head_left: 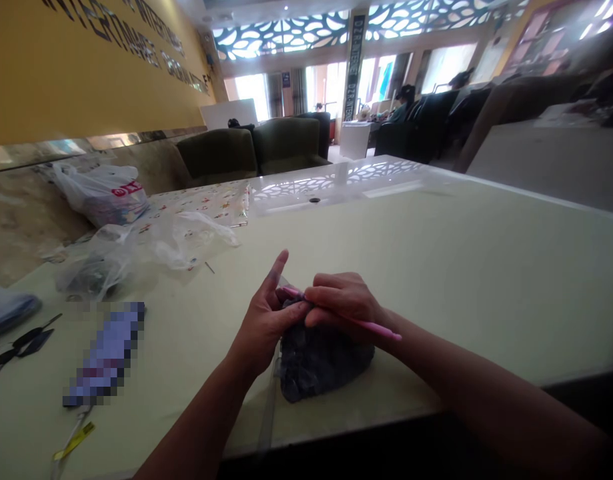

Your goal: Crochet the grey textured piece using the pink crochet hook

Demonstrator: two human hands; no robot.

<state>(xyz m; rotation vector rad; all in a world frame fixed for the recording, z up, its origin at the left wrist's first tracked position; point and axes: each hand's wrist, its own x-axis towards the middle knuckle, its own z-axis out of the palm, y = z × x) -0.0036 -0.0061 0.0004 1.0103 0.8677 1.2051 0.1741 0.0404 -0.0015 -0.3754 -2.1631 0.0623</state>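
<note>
A dark grey crocheted piece hangs below my hands and rests near the table's front edge. My left hand pinches its upper edge between thumb and fingers, with the index finger raised. A pale grey strand runs by that raised finger and another length drops down beside the piece. My right hand grips a pink crochet hook, its handle end sticking out toward my wrist. The hook's front part reaches the work at my left fingers; its very tip is hard to make out.
On the left lie clear plastic bags, scissors, a blurred-out purple item with a cable, and a yellow tag. A filled white bag stands farther back. Green chairs and seated people are beyond the table.
</note>
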